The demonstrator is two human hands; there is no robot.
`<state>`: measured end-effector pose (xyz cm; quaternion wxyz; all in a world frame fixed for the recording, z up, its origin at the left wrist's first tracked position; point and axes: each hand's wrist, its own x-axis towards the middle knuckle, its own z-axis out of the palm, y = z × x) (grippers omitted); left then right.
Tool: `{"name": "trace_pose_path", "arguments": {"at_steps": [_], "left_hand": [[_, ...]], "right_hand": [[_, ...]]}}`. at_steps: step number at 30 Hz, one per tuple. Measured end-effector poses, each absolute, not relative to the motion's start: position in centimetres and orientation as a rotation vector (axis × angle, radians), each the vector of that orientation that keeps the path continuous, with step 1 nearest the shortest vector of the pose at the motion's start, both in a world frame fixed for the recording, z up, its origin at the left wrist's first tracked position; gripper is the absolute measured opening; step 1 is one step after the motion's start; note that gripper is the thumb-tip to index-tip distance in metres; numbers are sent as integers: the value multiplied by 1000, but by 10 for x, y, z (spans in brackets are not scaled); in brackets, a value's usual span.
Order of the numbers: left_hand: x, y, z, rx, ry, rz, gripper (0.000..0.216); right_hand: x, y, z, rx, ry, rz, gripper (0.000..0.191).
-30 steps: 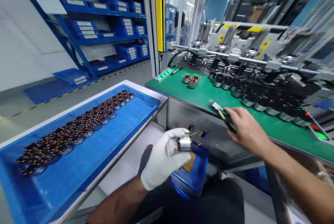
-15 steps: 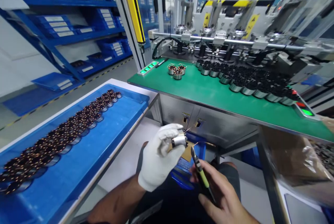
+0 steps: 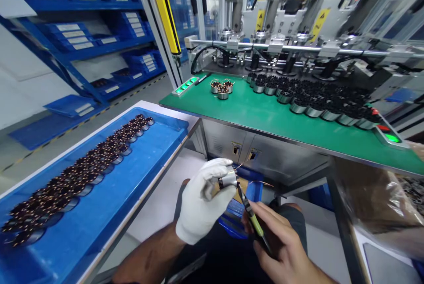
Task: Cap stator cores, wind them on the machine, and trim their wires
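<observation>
My left hand (image 3: 202, 200), in a white glove, is closed around a small metal motor stator (image 3: 228, 181) with thin copper wire ends sticking out to the right. My bare right hand (image 3: 281, 244) grips green-handled cutters (image 3: 251, 215), whose tip sits right at the stator's wires. Both hands are low, over my lap, in front of the green bench.
A blue tray (image 3: 139, 164) on my left carries a long row of wound stators (image 3: 79, 173). The green bench (image 3: 265, 116) holds three stators (image 3: 222, 88) and a row of dark parts (image 3: 311, 98) before a machine. A small blue bin (image 3: 238, 213) lies under my hands. A plastic bag (image 3: 374, 204) hangs right.
My right hand took the cutters off the green bench and brought them down to the stator; their tip has since closed in on the wires. The view has swung slightly left.
</observation>
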<state>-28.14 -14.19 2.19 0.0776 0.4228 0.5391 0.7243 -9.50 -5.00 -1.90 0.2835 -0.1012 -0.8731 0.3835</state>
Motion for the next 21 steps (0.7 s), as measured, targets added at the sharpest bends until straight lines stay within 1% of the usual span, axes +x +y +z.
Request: {"name": "trace_pose_path", "arguments": {"at_steps": [4,11,18,21], "left_hand": [[-281,-142,20,1283,1616,2165,38],[-282,-145,17,1261,1639,2117,41],[-281,-146,17,1250,1627,2132,40],[-281,-147,16,1239,1643,2123,40]], "right_hand": [[-93,-50,-24,-287,-2314,1092,70],[-88,-51,-29,-373,-2226,1414,72],[-88,-51,-33,-329,-2286,1325,79],[-90,-52,-29,-325,-2262,1353,79]]}}
